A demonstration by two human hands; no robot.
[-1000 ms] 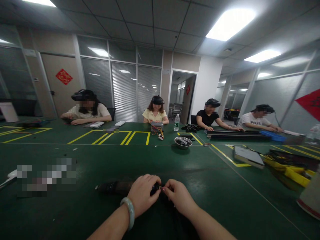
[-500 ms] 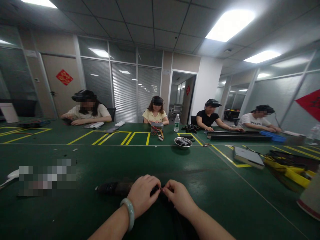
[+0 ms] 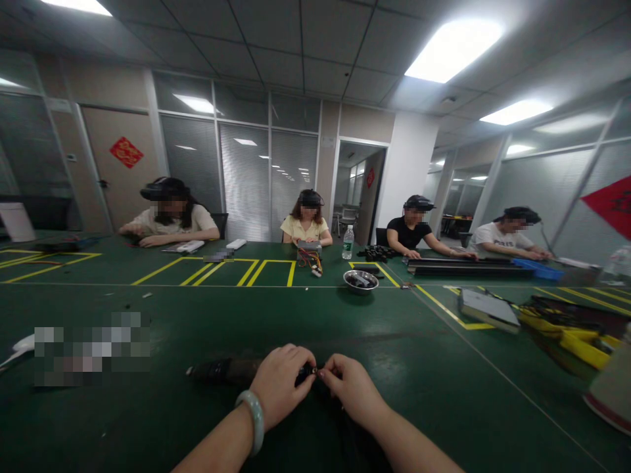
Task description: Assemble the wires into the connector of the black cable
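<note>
Both hands meet low at the near edge of the green table [image 3: 207, 309]. The left hand [image 3: 280, 384], with a pale bangle [image 3: 252, 420] on its wrist, is curled around a dark long tool [image 3: 227, 370] lying flat on the table. The right hand [image 3: 352, 387] pinches something tiny at the tool's tip, too small to make out. Well beyond sits a metal bowl [image 3: 361, 280].

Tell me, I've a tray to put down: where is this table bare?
Bare green mat lies between the left hand, the right hand and the metal bowl, and from the right hand out to the grey box. Crowded: yellow parts at the right edge.
</note>
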